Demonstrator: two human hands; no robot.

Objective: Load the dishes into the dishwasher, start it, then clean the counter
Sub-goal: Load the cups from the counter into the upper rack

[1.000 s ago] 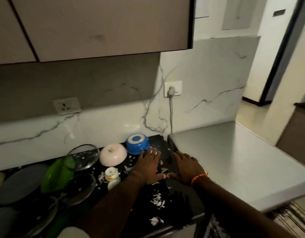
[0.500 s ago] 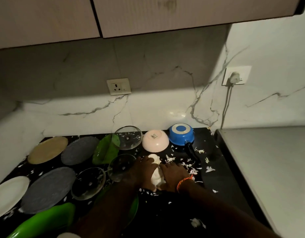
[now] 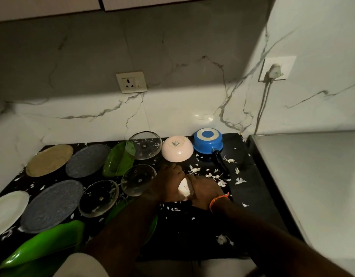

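From the head view, both hands are now working at the middle of the black surface [image 3: 252,196], where a second ago they were lying flat and spread near its right edge, beside the grey appliance top [image 3: 312,186]. The left hand [image 3: 167,183] and the right hand [image 3: 205,191] are curling in from either side around a small white cup [image 3: 184,187], which is showing only as a pale sliver between them — half a second ago the hands were already closing on it, and the grip is looking tighter now, the fingers wrapped rather than spread. The cup is sitting just in front of the upturned pink bowl [image 3: 177,148], which is resting near the back edge beside the upturned blue saucepan [image 3: 207,141]. The rest of the dishes are lying untouched towards the left edge and the front-left corner: a clear glass lid [image 3: 144,144] at the back, a second glass lid [image 3: 137,179] touching the left hand's side, a third glass lid [image 3: 98,197], a tan plate [image 3: 49,159], two grey plates [image 3: 86,159] [image 3: 52,204], a white plate [image 3: 8,210] and green trays [image 3: 118,160] [image 3: 41,244]. White scraps [image 3: 210,174] are scattered over the surface around the hands. In my judgement loading is only just beginning — the cup is being gathered as a first item, and the counter cleaning is waiting until the dishes are gone. No dishwasher is in sight.
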